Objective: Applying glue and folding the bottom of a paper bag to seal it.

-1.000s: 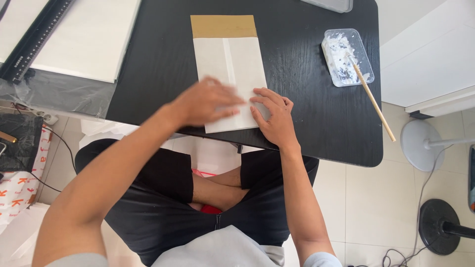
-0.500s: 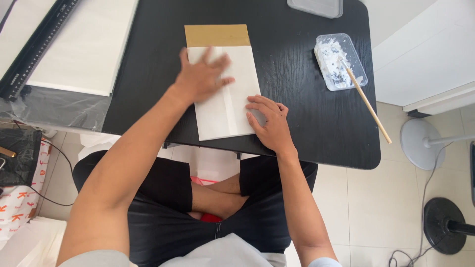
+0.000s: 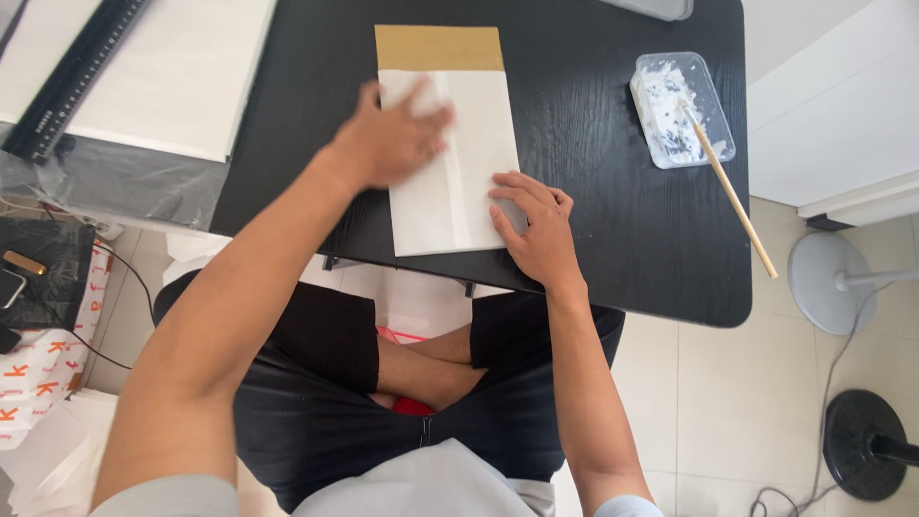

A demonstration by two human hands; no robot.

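At the far left, off the table, a black ruler (image 3: 72,81) lies slantwise on a large white sheet (image 3: 172,77) that sits over clear plastic. Next comes the black table (image 3: 593,191), and on it the folded white paper (image 3: 450,158), lying flat in the middle with its long side running away from the person and a brown strip (image 3: 438,48) showing at its far end. The left hand (image 3: 392,139) rests palm down on the upper left part of the paper, fingers spread and flat, gripping nothing; it is blurred, so its exact contact is hard to tell. The right hand (image 3: 538,225) lies on the paper's lower right edge, fingers loosely bent and pressing down, also grasping nothing. By the look of it the side flaps are already folded in, meeting in a seam down the middle, and are being pressed flat; the brown end seems not yet folded over. Further right stands a clear plastic tray (image 3: 682,107) holding white paste, a wooden stick (image 3: 732,196) leaning out of it past the table's right edge. The paper's near edge lies close to the table's front edge, while bare tabletop lies open between paper and tray.
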